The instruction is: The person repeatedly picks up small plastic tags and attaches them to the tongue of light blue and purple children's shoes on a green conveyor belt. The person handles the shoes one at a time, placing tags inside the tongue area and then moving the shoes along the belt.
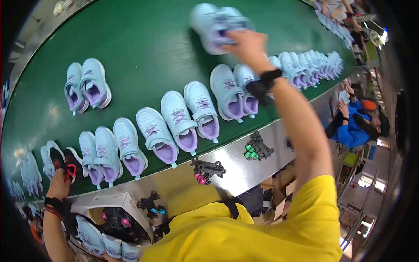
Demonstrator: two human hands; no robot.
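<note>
My right fingers [234,38] clamp the pale blue pair [205,22] near an opening, apparently to hold both shoes together over the green counter [144,48]; my left fingers [57,175] touch a black shoe [56,157], grip indeterminable.

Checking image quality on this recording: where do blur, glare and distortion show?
Head view: motion blur softens the right hand and the light-blue shoes it holds; head view: bright glare on the metal ledge; head view: fisheye distortion bows the green table.
</note>
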